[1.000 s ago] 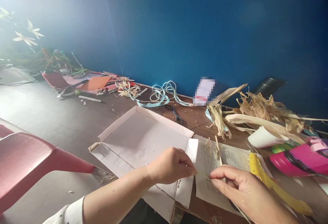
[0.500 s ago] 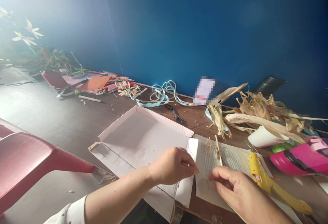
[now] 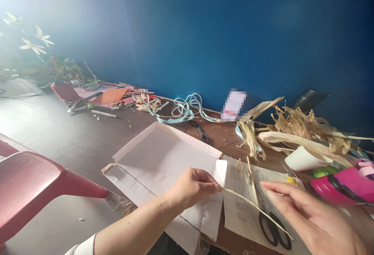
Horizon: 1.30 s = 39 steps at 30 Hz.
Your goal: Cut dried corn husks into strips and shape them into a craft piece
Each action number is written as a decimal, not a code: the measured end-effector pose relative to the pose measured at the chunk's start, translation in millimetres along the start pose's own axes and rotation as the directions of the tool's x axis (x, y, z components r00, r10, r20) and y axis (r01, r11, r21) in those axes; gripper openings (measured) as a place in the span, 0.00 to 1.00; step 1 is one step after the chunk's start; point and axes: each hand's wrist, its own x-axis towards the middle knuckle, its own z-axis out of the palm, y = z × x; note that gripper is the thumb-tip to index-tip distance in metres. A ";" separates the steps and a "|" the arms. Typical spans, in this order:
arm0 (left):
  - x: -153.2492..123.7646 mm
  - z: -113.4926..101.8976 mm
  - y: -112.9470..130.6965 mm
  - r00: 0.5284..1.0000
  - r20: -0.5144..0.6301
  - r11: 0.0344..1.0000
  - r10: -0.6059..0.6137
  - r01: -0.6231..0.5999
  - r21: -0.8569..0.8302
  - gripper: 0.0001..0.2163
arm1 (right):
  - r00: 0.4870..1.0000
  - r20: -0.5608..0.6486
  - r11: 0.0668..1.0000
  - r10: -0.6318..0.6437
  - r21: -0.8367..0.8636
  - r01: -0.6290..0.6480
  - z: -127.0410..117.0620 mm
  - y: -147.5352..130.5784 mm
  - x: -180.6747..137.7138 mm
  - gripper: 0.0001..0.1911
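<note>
Between the thumb and fingers of my left hand (image 3: 194,187) is pinched one end of a thin straw-coloured strand (image 3: 248,201), which looks like a narrow twisted strip of corn husk. The strand slants right and down over the printed sheet (image 3: 239,216) and the dark handles of a pair of scissors (image 3: 268,229). My right hand (image 3: 306,212) is apart from it, fingers extended and holding nothing that I can see. Behind that hand the yellow glue gun (image 3: 292,181) is mostly hidden. Beneath my left wrist lies an opened cardboard box (image 3: 172,150).
Dried corn husks (image 3: 304,126) are heaped at the back right near a white cup (image 3: 306,158) and a magenta bottle (image 3: 336,185). Small scissors (image 3: 201,131) and blue ribbon (image 3: 178,118) lie beyond the box. A red chair (image 3: 35,185) stands at left.
My right hand has moved right, away from my left hand, and now covers most of the glue gun. The strand and the scissors' handles have come into view.
</note>
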 end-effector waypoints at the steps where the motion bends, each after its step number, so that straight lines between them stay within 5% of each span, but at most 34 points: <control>1: -0.6 0.2 -0.5 1.000 -0.004 0.999 -0.002 0.002 -0.039 0.16 | 0.994 -0.094 0.998 -0.049 -0.034 0.046 -2.1 0.7 -2.4 0.15; 3: -1.9 1.4 -1.5 1.000 -0.003 0.995 0.005 -0.005 -0.102 0.17 | 0.978 -0.152 0.990 -0.141 -0.047 0.136 -0.8 -2.0 -7.0 0.13; 5: -3.0 3.4 -2.1 1.000 0.006 0.989 0.019 -0.018 -0.146 0.17 | 0.987 -0.039 0.987 -0.157 0.028 0.158 5.7 -8.3 -9.6 0.14; 10: -5.0 8.1 -2.9 1.000 0.028 0.962 0.003 0.004 -0.274 0.13 | 0.980 0.200 0.982 0.021 0.178 -0.058 20.7 -12.9 -5.3 0.17; 16: -7.8 10.7 -6.3 0.998 0.024 0.877 -0.066 0.070 -0.475 0.10 | 0.976 0.026 0.779 0.215 0.598 -0.188 30.0 3.5 -2.1 0.37; 20: -9.9 18.4 -6.8 0.993 0.067 0.827 -0.094 0.116 -0.550 0.10 | 0.947 0.221 0.668 0.233 0.671 -0.321 47.6 -6.2 -12.4 0.32; 23: -11.5 25.4 -5.2 0.990 0.093 0.828 -0.108 0.141 -0.542 0.10 | 0.956 0.183 0.696 0.229 0.656 -0.292 59.4 -16.8 -17.5 0.24; 26: -14.0 28.7 -3.1 0.988 0.120 0.903 -0.096 0.137 -0.408 0.12 | 0.966 0.090 0.759 0.243 0.602 -0.247 62.8 -21.7 -15.0 0.21; 28: -16.4 29.3 -2.2 0.997 0.078 0.984 -0.013 0.027 -0.176 0.13 | 0.971 0.066 0.783 0.228 0.581 -0.223 61.2 -22.1 -11.3 0.20; 32: -20.7 32.5 -3.4 0.923 -0.049 0.885 0.382 -0.350 0.308 0.08 | 0.980 0.048 0.829 0.195 0.526 -0.190 56.0 -20.1 -6.4 0.18; 35: -21.3 38.5 -4.9 0.882 -0.091 0.816 0.463 -0.384 0.433 0.09 | 0.979 0.023 0.844 0.204 0.502 -0.188 53.6 -18.1 -5.3 0.19; 39: -19.1 46.8 -3.8 0.901 -0.109 0.845 0.419 -0.344 0.410 0.05 | 0.977 0.040 0.855 0.209 0.478 -0.202 53.0 -16.0 -4.4 0.20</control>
